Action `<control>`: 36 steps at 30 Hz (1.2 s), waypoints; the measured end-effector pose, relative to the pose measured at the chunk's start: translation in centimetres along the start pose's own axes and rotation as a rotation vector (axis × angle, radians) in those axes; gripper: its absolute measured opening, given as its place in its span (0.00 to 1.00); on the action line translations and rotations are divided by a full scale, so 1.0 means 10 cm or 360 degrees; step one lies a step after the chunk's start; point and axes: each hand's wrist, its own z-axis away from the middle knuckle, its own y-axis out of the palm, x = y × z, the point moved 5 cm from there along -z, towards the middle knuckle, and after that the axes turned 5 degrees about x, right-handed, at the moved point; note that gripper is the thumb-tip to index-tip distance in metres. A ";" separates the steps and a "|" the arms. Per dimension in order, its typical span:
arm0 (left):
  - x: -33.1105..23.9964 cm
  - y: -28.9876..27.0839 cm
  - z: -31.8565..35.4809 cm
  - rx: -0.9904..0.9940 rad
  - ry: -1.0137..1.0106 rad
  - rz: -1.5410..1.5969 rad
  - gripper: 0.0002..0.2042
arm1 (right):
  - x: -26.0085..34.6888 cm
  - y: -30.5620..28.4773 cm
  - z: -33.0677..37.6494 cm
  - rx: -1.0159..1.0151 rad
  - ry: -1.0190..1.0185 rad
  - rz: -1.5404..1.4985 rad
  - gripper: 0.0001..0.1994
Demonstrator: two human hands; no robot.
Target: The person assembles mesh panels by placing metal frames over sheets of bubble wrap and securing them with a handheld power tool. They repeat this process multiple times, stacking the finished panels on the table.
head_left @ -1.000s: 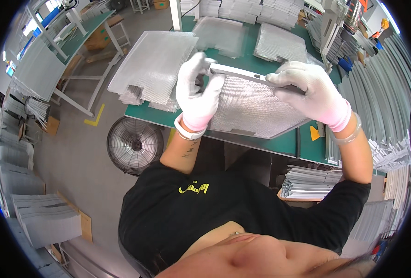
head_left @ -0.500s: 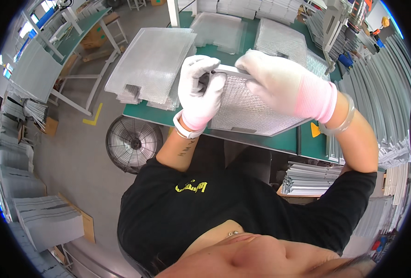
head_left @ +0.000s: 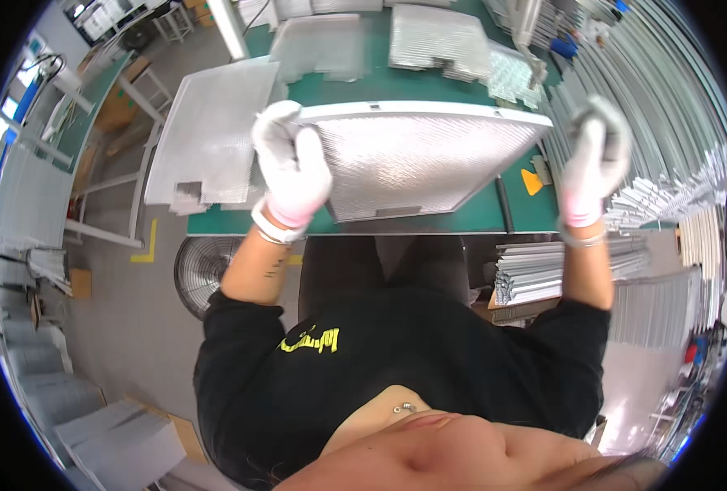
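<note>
"Looking at the panel (head_left: 413, 159), how much of it is done?"

"Most of the framing, I'd judge: a pale rail (head_left: 433, 108) runs along the far edge, and rims show on the right and near edges too, around the silvery mesh; the far right corner looks met"

"And the left edge?"

"Partly behind the left hand (head_left: 294, 164), so I can't tell whether a rim is seated there, nor whether every corner is tight"

"Where is the panel?"

"Over the bench (head_left: 535, 217), in front of the person, tilted, with its far edge raised and its near edge low; whether that near edge touches the bench I can't say"

"How are the hands?"

"The left has thumb and fingers closed on the panel's far left corner. The right hand (head_left: 597, 159) is well apart from the panel, out by the long strips (head_left: 650, 106), fingers curled and blurred; I can't tell if it holds anything"

"Anything not yet framed?"

"Sheets with no rim that I can see: a stack (head_left: 216, 123) just left of the panel, and a pile (head_left: 437, 41) beyond it. A scraper (head_left: 531, 182) and a black bar (head_left: 503, 204) lie to the right"

"So is the panel complete?"

"Close to it by its visible edges, though the hidden left side leaves that open"
</note>
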 end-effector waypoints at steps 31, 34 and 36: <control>0.11 2.07 -0.06 0.0608 0.0300 -0.0943 0.36 | 0.47 -0.93 0.26 0.0748 0.0044 0.0724 0.28; 0.15 2.12 -0.04 0.0675 0.0217 -0.0908 0.36 | 0.30 -0.75 0.49 0.1369 0.0214 0.1345 0.24; 0.13 2.11 -0.07 0.0634 0.0275 -0.0920 0.36 | 0.32 -0.67 0.40 0.1208 0.0375 0.1231 0.23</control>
